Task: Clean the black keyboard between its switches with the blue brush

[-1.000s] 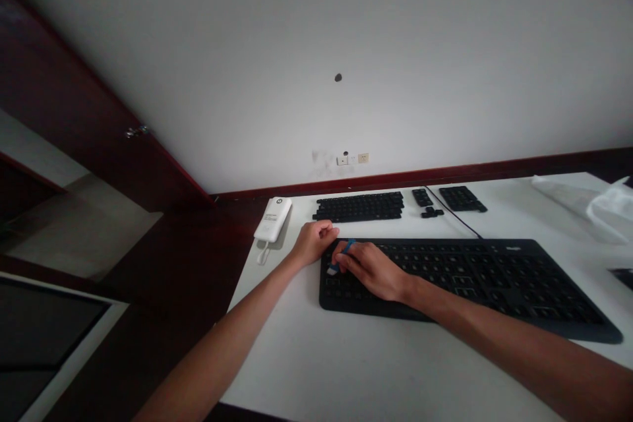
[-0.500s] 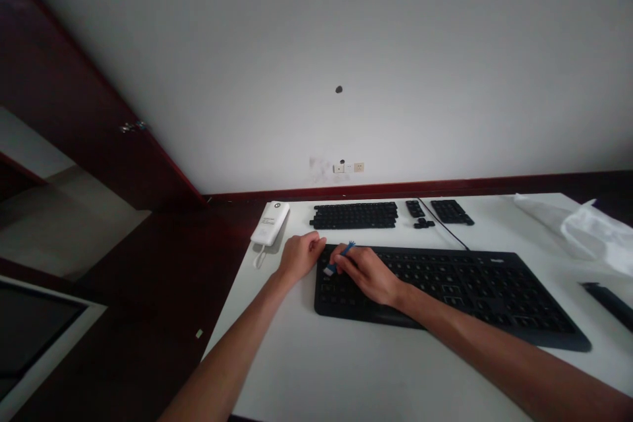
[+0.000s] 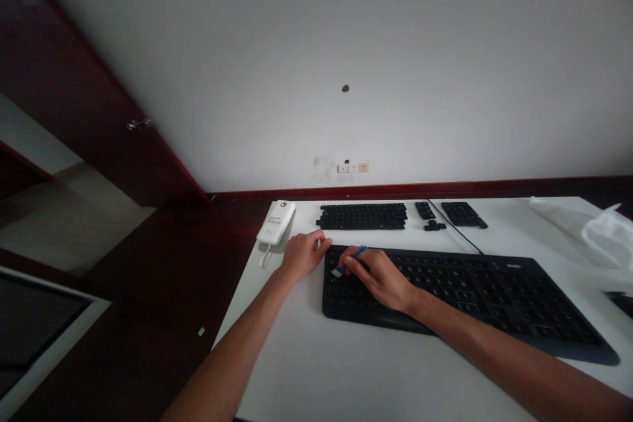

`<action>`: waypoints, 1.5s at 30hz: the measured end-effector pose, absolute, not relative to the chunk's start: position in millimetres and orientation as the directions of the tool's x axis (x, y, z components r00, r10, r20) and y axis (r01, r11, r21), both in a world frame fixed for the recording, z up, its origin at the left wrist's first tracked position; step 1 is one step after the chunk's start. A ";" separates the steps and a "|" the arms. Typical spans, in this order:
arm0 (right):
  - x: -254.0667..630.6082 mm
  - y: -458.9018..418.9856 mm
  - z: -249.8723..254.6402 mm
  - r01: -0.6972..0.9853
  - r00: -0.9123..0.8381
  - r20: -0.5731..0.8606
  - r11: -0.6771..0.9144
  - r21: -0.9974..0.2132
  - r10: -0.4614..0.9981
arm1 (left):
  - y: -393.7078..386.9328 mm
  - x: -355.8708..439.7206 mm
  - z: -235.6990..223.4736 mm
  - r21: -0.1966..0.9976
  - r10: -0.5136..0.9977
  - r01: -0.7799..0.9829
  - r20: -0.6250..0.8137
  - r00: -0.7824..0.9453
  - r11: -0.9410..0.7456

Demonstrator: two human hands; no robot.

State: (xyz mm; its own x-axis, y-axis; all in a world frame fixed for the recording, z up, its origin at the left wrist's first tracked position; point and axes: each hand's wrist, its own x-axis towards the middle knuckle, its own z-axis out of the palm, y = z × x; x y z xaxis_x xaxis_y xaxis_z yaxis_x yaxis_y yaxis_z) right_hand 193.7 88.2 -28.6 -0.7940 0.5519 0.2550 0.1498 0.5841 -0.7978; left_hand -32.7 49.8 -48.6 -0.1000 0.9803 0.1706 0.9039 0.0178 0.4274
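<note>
A black keyboard (image 3: 475,290) lies across the white table (image 3: 346,369). My right hand (image 3: 378,275) rests over its left end, fingers pinched on a small blue tool (image 3: 349,261) whose pale tip touches the keys near the top left corner. My left hand (image 3: 304,254) sits curled against the keyboard's left edge, fingers bent at the corner; what it holds, if anything, is hidden. Rows of loose black keycaps (image 3: 362,216) lie laid out behind the keyboard.
A white power bank (image 3: 275,223) with a strap lies at the table's far left corner. More keycap groups (image 3: 463,214) sit at the back, crossed by the keyboard's cable (image 3: 452,227). A white plastic bag (image 3: 593,227) lies far right. Dark floor drops off left of the table.
The view shifted slightly. My right hand with the blue tool stayed at the keyboard's top left corner, and my left hand kept to the keyboard's left edge.
</note>
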 end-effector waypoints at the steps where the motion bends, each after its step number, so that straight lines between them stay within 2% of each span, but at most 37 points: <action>1: 193.6 88.3 -28.7 0.155 -0.794 0.250 0.582 -0.798 0.555 | 49.3 -32.9 -48.3 0.446 0.980 0.895 0.171 -0.096 0.010; 5: 193.3 89.4 -30.1 0.128 -0.814 0.220 0.536 -0.834 0.538 | 48.4 -32.9 -47.1 0.488 0.981 0.873 0.172 -0.088 -0.007; 8: 193.0 90.6 -30.4 0.124 -0.781 0.234 0.512 -0.850 0.579 | 48.5 -32.5 -47.3 0.486 0.981 0.874 0.171 -0.093 -0.002; 13: 191.2 90.4 -29.3 0.140 -0.831 0.194 0.533 -0.834 0.522 | 48.2 -31.5 -47.6 0.477 0.981 0.879 0.161 -0.106 0.017; 18: 190.6 89.8 -30.1 0.120 -0.791 0.242 0.530 -0.839 0.562 | 47.7 -31.8 -46.7 0.453 0.983 0.891 0.154 -0.101 0.020; 31: 191.0 88.3 -27.8 0.078 -0.852 0.234 0.556 -0.828 0.469 | 46.9 -32.8 -42.7 0.461 0.986 0.887 0.143 -0.090 0.014; 43: 190.1 88.6 -28.4 0.092 -0.812 0.277 0.581 -0.809 0.514 | 47.1 -33.8 -43.5 0.475 0.985 0.880 0.147 -0.090 0.009; 45: 190.1 88.9 -27.9 0.087 -0.829 0.275 0.598 -0.796 0.487 | 47.1 -33.4 -43.0 0.476 0.986 0.879 0.140 -0.094 0.017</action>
State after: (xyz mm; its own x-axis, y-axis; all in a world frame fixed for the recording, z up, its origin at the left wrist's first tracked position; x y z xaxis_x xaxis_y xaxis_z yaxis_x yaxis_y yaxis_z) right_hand 190.1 88.9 -27.9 -0.8288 0.4872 0.2753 0.0872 0.5985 -0.7964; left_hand -33.4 47.1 -43.0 -0.0945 0.9857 0.1395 0.8794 0.0169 0.4758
